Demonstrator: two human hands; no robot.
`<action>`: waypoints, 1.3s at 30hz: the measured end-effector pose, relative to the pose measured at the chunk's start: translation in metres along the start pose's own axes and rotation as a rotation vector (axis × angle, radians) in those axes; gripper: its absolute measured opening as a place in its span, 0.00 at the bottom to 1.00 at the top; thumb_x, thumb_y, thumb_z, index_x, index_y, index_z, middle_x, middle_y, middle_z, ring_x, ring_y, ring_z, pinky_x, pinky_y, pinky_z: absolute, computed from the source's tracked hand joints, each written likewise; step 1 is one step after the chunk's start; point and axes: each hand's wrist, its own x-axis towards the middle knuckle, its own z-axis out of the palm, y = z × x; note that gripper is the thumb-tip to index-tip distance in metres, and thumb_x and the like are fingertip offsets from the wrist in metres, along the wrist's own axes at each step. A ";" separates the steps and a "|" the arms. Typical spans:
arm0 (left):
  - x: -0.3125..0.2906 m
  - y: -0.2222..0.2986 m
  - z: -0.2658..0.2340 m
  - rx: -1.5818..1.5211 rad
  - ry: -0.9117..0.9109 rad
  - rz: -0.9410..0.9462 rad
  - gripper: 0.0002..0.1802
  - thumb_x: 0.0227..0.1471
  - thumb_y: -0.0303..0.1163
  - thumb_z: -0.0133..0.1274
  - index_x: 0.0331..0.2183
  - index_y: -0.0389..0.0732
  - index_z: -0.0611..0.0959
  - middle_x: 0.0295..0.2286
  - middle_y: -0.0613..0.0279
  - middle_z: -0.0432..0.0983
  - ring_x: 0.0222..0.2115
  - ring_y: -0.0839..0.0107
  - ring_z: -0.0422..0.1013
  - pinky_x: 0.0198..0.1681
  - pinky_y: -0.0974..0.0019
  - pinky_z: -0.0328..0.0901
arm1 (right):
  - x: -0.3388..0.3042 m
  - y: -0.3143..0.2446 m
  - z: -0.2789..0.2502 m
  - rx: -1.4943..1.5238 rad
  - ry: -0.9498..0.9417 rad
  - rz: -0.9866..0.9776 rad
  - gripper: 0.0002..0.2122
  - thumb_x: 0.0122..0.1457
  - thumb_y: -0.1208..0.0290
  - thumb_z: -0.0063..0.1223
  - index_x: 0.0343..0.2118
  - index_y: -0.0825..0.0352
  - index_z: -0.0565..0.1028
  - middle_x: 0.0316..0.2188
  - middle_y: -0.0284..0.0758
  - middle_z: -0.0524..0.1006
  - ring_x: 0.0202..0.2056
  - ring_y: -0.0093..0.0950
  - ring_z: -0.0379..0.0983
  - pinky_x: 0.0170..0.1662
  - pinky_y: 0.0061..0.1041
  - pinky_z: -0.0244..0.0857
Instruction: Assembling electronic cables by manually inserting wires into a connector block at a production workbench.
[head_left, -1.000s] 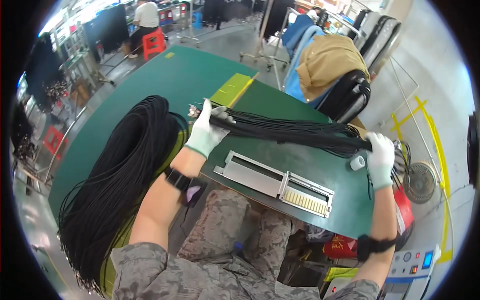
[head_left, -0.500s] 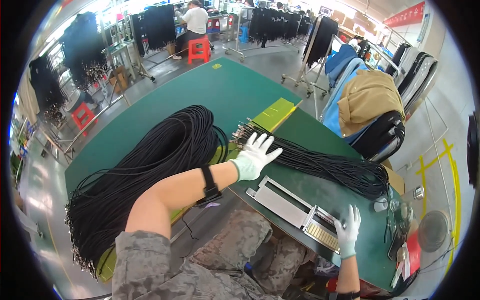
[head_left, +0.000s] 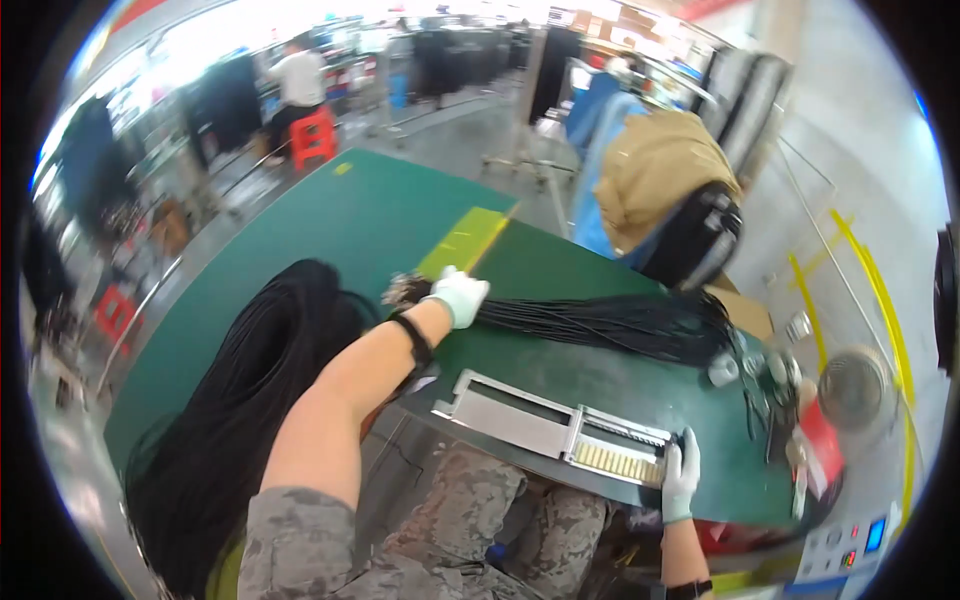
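Note:
My left hand, in a white glove with a pale green cuff, is closed around a bundle of thin black cables, just behind their small metal connector ends. The bundle stretches to the right across the green table. Nearer to me lies a long silver metal fixture, with a row of brass-coloured blocks in its right part. At the fixture's right end is my gloved right hand, fingers together, with a small dark thing at the fingertips that is too blurred to name.
A large coil of black cables hangs over the table's left side. A yellow-green mat lies beyond my left hand. Pliers and small containers stand at the right. Behind the table are a brown jacket and a red stool.
My left hand has gone from spread on the cables to closed around them. My right hand's fingers have drawn together at the fixture's end. The whole view has turned to the right.

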 end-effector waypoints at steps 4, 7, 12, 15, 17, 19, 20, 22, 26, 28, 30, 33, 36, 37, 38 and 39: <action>-0.029 -0.018 0.006 0.020 -0.029 -0.005 0.16 0.44 0.34 0.53 0.40 0.50 0.78 0.35 0.59 0.79 0.41 0.60 0.74 0.47 0.52 0.58 | 0.008 -0.027 0.017 -0.155 0.010 -0.089 0.19 0.58 0.69 0.53 0.51 0.72 0.70 0.47 0.46 0.73 0.49 0.41 0.69 0.54 0.33 0.62; -0.035 -0.021 -0.004 0.035 0.009 0.094 0.18 0.40 0.32 0.54 0.39 0.50 0.79 0.33 0.59 0.79 0.39 0.59 0.73 0.46 0.55 0.58 | 0.008 -0.020 0.017 -0.124 0.053 -0.095 0.19 0.56 0.68 0.55 0.49 0.71 0.72 0.44 0.46 0.74 0.48 0.42 0.70 0.53 0.33 0.63; -0.020 -0.053 -0.051 0.191 0.058 0.091 0.17 0.40 0.31 0.55 0.38 0.51 0.79 0.32 0.61 0.78 0.40 0.62 0.72 0.45 0.57 0.56 | 0.001 -0.021 0.002 -0.083 0.035 -0.056 0.17 0.55 0.66 0.55 0.45 0.70 0.73 0.42 0.44 0.75 0.46 0.42 0.70 0.51 0.35 0.63; -0.018 -0.081 -0.062 0.373 -0.174 -0.056 0.27 0.40 0.39 0.59 0.46 0.51 0.77 0.40 0.56 0.76 0.47 0.59 0.68 0.50 0.55 0.54 | 0.001 -0.021 0.007 -0.067 0.017 -0.057 0.17 0.55 0.65 0.56 0.45 0.70 0.74 0.41 0.44 0.75 0.46 0.42 0.70 0.51 0.35 0.63; -0.014 -0.079 -0.069 0.362 -0.112 0.007 0.32 0.39 0.43 0.60 0.49 0.51 0.75 0.43 0.53 0.73 0.49 0.57 0.66 0.52 0.53 0.52 | 0.003 -0.020 0.009 -0.069 0.021 -0.083 0.18 0.54 0.64 0.56 0.44 0.70 0.74 0.41 0.43 0.76 0.46 0.41 0.70 0.51 0.35 0.63; -0.012 -0.066 -0.079 0.325 -0.001 0.125 0.42 0.37 0.50 0.62 0.56 0.50 0.71 0.50 0.49 0.69 0.54 0.54 0.62 0.57 0.51 0.49 | 0.006 -0.022 0.006 -0.065 0.007 -0.074 0.18 0.54 0.65 0.57 0.45 0.70 0.73 0.42 0.44 0.75 0.47 0.41 0.69 0.52 0.34 0.63; -0.001 -0.051 -0.086 0.168 -0.037 0.160 0.48 0.35 0.55 0.61 0.58 0.48 0.67 0.52 0.46 0.66 0.56 0.51 0.60 0.59 0.50 0.47 | 0.007 -0.025 0.005 -0.061 -0.014 -0.067 0.19 0.53 0.66 0.57 0.46 0.71 0.72 0.44 0.44 0.74 0.48 0.41 0.69 0.52 0.34 0.62; 0.036 -0.020 -0.082 -0.078 -0.017 0.244 0.52 0.36 0.61 0.60 0.59 0.44 0.65 0.54 0.43 0.63 0.57 0.48 0.58 0.61 0.50 0.48 | 0.012 -0.027 0.003 -0.056 -0.044 -0.062 0.20 0.53 0.67 0.57 0.47 0.71 0.72 0.45 0.44 0.73 0.49 0.40 0.68 0.53 0.33 0.62; 0.112 0.056 -0.048 -0.347 0.156 0.358 0.48 0.45 0.64 0.52 0.57 0.38 0.68 0.52 0.42 0.67 0.54 0.45 0.61 0.58 0.52 0.55 | 0.041 -0.028 -0.012 -0.276 -0.049 -0.214 0.24 0.49 0.66 0.61 0.50 0.68 0.71 0.52 0.44 0.69 0.55 0.45 0.62 0.57 0.38 0.58; 0.135 0.104 -0.042 -0.414 0.176 0.321 0.46 0.47 0.64 0.49 0.57 0.39 0.68 0.51 0.42 0.68 0.53 0.47 0.63 0.57 0.52 0.56 | 0.067 -0.036 -0.018 -0.363 -0.131 -0.296 0.26 0.46 0.65 0.63 0.51 0.64 0.71 0.55 0.45 0.65 0.59 0.46 0.57 0.60 0.42 0.54; 0.153 0.143 -0.035 -0.437 0.189 0.302 0.45 0.48 0.65 0.47 0.57 0.39 0.68 0.51 0.42 0.68 0.53 0.48 0.63 0.57 0.53 0.56 | 0.091 -0.041 -0.013 -0.415 -0.175 -0.339 0.28 0.45 0.64 0.64 0.52 0.61 0.71 0.57 0.45 0.64 0.60 0.47 0.54 0.62 0.44 0.51; 0.178 0.184 -0.021 -0.392 0.165 0.298 0.44 0.50 0.66 0.44 0.57 0.41 0.68 0.51 0.43 0.68 0.53 0.48 0.63 0.57 0.53 0.57 | 0.122 -0.041 0.007 -0.578 -0.337 -0.694 0.28 0.42 0.61 0.66 0.50 0.56 0.72 0.58 0.44 0.63 0.62 0.46 0.53 0.63 0.46 0.47; 0.199 0.201 -0.007 -0.558 0.039 0.275 0.48 0.48 0.69 0.44 0.60 0.44 0.64 0.54 0.42 0.65 0.56 0.48 0.60 0.59 0.53 0.54 | 0.158 -0.019 0.023 -0.763 -0.299 -0.626 0.26 0.42 0.61 0.65 0.48 0.55 0.73 0.57 0.44 0.64 0.63 0.45 0.52 0.64 0.47 0.45; 0.199 0.209 -0.010 -0.563 0.035 0.276 0.48 0.48 0.69 0.44 0.60 0.44 0.64 0.54 0.42 0.65 0.56 0.48 0.60 0.59 0.53 0.54 | 0.168 -0.011 0.026 -0.857 -0.278 -0.582 0.25 0.42 0.61 0.65 0.47 0.55 0.74 0.57 0.44 0.64 0.63 0.44 0.51 0.64 0.47 0.44; 0.200 0.216 -0.013 -0.604 -0.020 0.282 0.52 0.45 0.70 0.46 0.61 0.44 0.60 0.55 0.42 0.63 0.57 0.47 0.58 0.60 0.52 0.53 | 0.177 -0.002 0.026 -0.858 -0.283 -0.580 0.25 0.42 0.61 0.65 0.47 0.55 0.74 0.57 0.44 0.64 0.63 0.44 0.51 0.64 0.47 0.44; 0.195 0.221 -0.019 -0.643 -0.078 0.286 0.56 0.42 0.72 0.48 0.62 0.45 0.57 0.57 0.41 0.60 0.59 0.46 0.56 0.61 0.51 0.51 | 0.186 0.007 0.024 -0.855 -0.300 -0.581 0.24 0.43 0.62 0.64 0.47 0.55 0.74 0.57 0.44 0.65 0.63 0.44 0.51 0.65 0.47 0.44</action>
